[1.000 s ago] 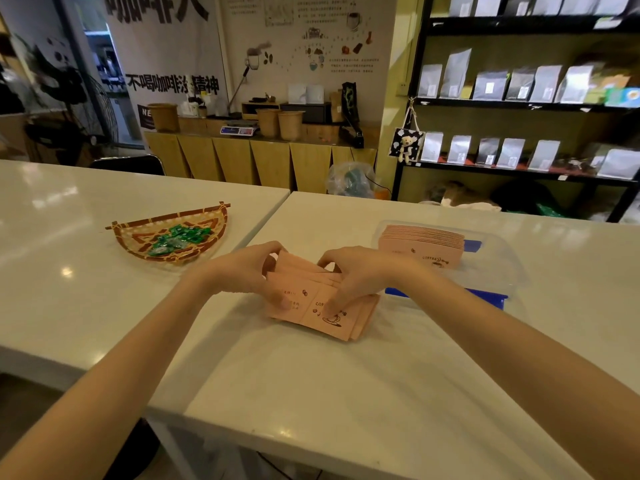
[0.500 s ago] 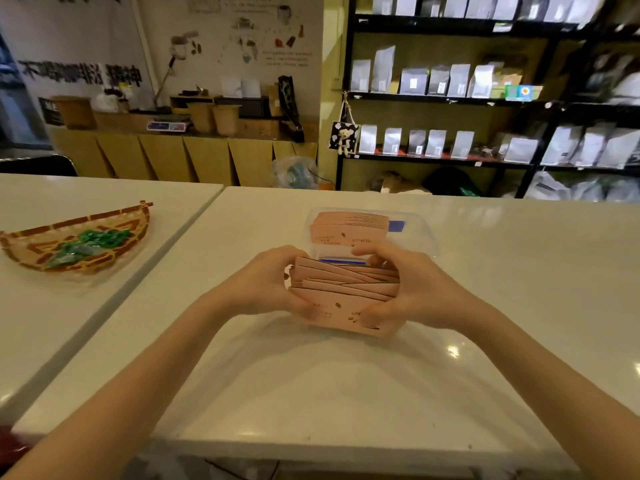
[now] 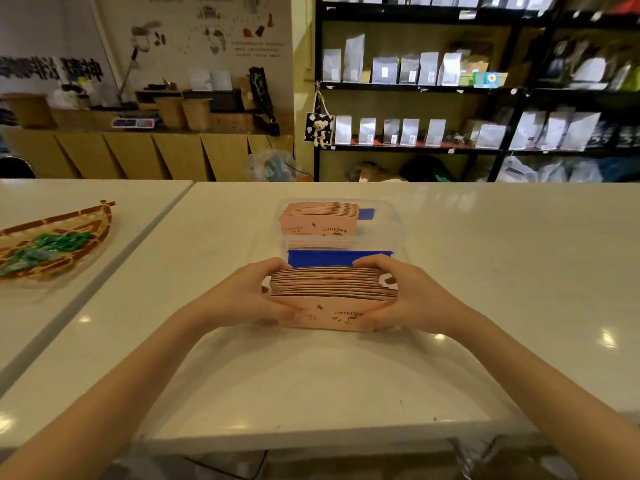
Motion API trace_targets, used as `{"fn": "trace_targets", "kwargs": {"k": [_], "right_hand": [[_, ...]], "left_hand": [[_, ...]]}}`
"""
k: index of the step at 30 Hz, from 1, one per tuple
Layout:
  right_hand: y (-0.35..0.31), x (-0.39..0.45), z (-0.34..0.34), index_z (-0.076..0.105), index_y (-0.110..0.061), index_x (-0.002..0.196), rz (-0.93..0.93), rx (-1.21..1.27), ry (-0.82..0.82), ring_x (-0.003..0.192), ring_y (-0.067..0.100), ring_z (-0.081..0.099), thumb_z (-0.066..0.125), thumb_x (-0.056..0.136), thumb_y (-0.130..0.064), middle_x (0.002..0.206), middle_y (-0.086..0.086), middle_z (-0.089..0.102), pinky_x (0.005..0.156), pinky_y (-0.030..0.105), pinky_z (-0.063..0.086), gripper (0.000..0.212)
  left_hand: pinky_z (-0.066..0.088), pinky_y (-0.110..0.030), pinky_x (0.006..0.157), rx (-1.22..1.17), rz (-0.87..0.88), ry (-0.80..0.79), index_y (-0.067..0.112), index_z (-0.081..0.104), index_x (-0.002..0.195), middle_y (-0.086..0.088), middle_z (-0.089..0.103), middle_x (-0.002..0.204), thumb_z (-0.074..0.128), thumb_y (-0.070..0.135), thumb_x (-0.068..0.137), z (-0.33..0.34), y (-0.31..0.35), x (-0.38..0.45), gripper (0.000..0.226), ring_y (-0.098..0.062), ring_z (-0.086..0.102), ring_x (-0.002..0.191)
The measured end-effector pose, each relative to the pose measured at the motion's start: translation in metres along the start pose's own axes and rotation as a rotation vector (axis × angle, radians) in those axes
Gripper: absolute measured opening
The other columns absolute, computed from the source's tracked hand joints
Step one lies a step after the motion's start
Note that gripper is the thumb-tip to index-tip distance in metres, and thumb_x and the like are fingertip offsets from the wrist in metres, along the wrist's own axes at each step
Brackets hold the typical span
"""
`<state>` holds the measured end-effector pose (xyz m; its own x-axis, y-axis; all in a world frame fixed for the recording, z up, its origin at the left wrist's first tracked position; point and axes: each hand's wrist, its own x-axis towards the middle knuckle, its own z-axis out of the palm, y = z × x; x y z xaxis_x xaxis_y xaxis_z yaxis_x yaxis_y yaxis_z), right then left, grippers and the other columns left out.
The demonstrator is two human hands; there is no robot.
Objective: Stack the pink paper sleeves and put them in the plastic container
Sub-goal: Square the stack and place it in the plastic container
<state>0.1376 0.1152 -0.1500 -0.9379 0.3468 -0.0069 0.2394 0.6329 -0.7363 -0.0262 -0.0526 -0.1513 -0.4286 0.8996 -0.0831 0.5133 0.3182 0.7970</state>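
I hold a squared-up stack of pink paper sleeves (image 3: 332, 292) upright on its long edge on the white table, printed face toward me. My left hand (image 3: 249, 299) grips its left end and my right hand (image 3: 412, 299) grips its right end. Just beyond stands the clear plastic container (image 3: 398, 226) with blue clips. Inside it, against the left side, stands another stack of pink sleeves (image 3: 318, 220).
A woven bamboo tray (image 3: 79, 230) with green wrapped candies lies on the neighbouring table at the left, across a gap between the two tabletops. Black shelves with grey pouches (image 3: 415, 71) and a wooden counter (image 3: 138, 150) stand behind the table.
The fanned sleeves lying flat on the table were gathered, lifted on edge and squared into a neat stack between both hands. My view shifted right, so the container now sits straight ahead.
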Motion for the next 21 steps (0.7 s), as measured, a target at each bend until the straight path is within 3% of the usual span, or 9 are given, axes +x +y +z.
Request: {"fn": "trace_targets", "kwargs": {"k": [2,4,6,9,12,13,15,17,21], "right_hand": [[0.006,-0.002,0.000,0.043,-0.035,0.115,0.010,0.052,0.010,0.093,-0.005,0.052,0.081,0.062,-0.028,0.103,-0.025,0.051,0.066,0.002,0.043,0.066],[0.012,-0.004,0.001,0.047,-0.033,0.114,0.018,0.108,0.024,0.099,0.000,0.055,0.082,0.060,-0.028,0.110,-0.018,0.057,0.073,0.007,0.047,0.064],[0.015,-0.005,0.004,0.049,-0.030,0.117,0.025,0.157,0.028,0.103,0.005,0.058,0.081,0.061,-0.027,0.115,-0.013,0.059,0.080,0.015,0.050,0.064],[0.016,-0.006,0.011,0.051,-0.034,0.111,-0.015,0.234,0.039,0.099,0.004,0.062,0.080,0.063,-0.021,0.111,-0.017,0.060,0.076,0.016,0.053,0.058],[0.015,-0.003,0.022,0.053,-0.041,0.103,-0.061,0.279,0.098,0.101,0.002,0.061,0.083,0.060,-0.021,0.110,-0.017,0.062,0.075,0.014,0.053,0.056],[0.016,0.000,0.026,0.054,-0.040,0.104,-0.055,0.305,0.124,0.105,0.006,0.060,0.084,0.058,-0.023,0.112,-0.015,0.062,0.080,0.019,0.054,0.058],[0.018,0.006,0.035,0.055,-0.040,0.105,-0.030,0.324,0.186,0.111,0.014,0.057,0.086,0.049,-0.033,0.113,-0.013,0.064,0.090,0.036,0.053,0.065],[0.018,0.012,0.040,0.055,-0.042,0.104,-0.018,0.292,0.230,0.114,0.020,0.053,0.085,0.039,-0.046,0.111,-0.013,0.065,0.093,0.044,0.050,0.072],[0.017,0.016,0.039,0.053,-0.040,0.111,-0.016,0.232,0.220,0.116,0.022,0.051,0.081,0.034,-0.062,0.116,-0.011,0.062,0.092,0.045,0.050,0.085]], "left_hand": [[0.046,-0.023,0.089,-0.014,0.001,0.004,0.037,0.047,0.096,0.020,0.057,0.099,0.075,0.024,0.068,0.001,-0.004,-0.001,0.042,-0.010,0.056,0.100],[0.049,-0.009,0.071,-0.038,0.002,0.006,0.040,0.047,0.094,0.023,0.057,0.098,0.074,0.024,0.069,0.002,-0.008,-0.003,0.039,-0.005,0.058,0.092],[0.049,-0.006,0.059,-0.081,0.002,0.017,0.041,0.048,0.093,0.025,0.057,0.097,0.073,0.024,0.071,0.004,-0.012,-0.006,0.037,-0.001,0.059,0.086],[0.054,-0.017,0.077,-0.142,0.034,0.025,0.041,0.049,0.096,0.025,0.058,0.100,0.070,0.019,0.073,0.008,-0.017,-0.007,0.038,0.004,0.061,0.089],[0.048,-0.005,0.073,-0.181,0.078,0.027,0.045,0.043,0.096,0.026,0.053,0.103,0.066,0.016,0.078,0.016,-0.015,-0.010,0.041,0.015,0.056,0.089],[0.048,-0.008,0.079,-0.179,0.085,0.044,0.047,0.044,0.099,0.022,0.054,0.109,0.067,0.021,0.077,0.020,-0.016,-0.010,0.040,0.012,0.055,0.098],[0.042,-0.029,0.100,-0.125,0.087,0.092,0.055,0.044,0.105,0.016,0.050,0.124,0.065,0.038,0.072,0.025,-0.019,-0.009,0.043,-0.005,0.044,0.121],[0.033,-0.044,0.107,-0.083,0.105,0.114,0.058,0.044,0.109,0.014,0.047,0.129,0.062,0.047,0.069,0.027,-0.022,-0.010,0.045,-0.015,0.036,0.128],[0.032,-0.045,0.108,-0.084,0.129,0.159,0.063,0.042,0.105,0.014,0.047,0.128,0.060,0.051,0.068,0.026,-0.020,-0.011,0.043,-0.015,0.035,0.128]]}}
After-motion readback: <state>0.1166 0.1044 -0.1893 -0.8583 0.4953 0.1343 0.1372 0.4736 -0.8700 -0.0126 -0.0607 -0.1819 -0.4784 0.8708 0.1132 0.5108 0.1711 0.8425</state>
